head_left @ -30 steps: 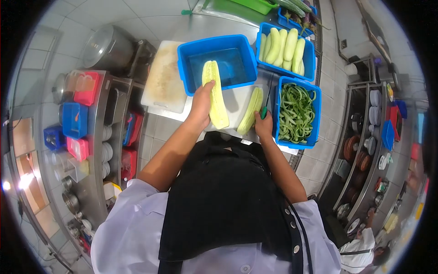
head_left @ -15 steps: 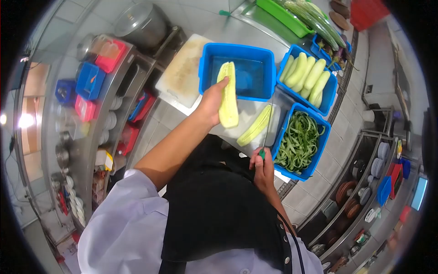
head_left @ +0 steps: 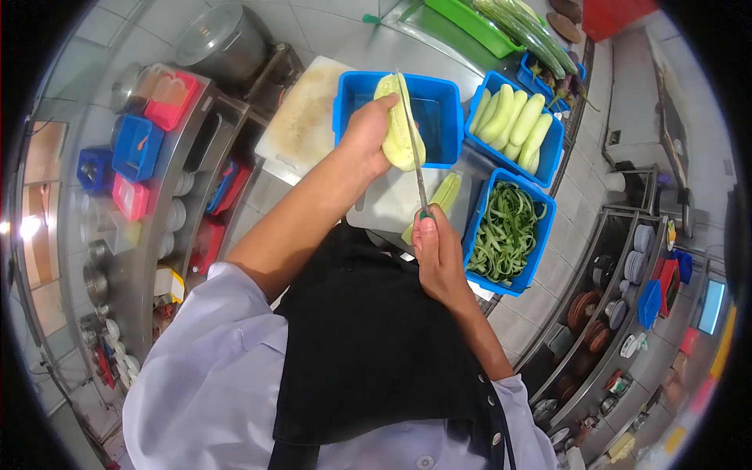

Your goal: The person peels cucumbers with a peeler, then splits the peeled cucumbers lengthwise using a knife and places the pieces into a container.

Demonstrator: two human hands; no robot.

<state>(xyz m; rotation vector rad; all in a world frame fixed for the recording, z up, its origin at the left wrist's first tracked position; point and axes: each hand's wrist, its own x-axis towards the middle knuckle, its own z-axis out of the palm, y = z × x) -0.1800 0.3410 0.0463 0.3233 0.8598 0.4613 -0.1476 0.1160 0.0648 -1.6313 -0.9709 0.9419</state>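
Observation:
My left hand holds a pale green halved cucumber, cut side up, over the front of a blue tub. In my right hand is the green handle of a long knife, its blade lying along the cucumber half. Another cucumber half rests on the white cutting board, partly hidden behind my right hand and the knife.
Right of the tub, one blue bin holds several peeled cucumbers and another holds green peels. A second cutting board lies at the left. Farther back are a green tray and a large pot.
My right hand has raised the knife from beside the board to the cucumber half in my left hand. The held half has moved up and tilted.

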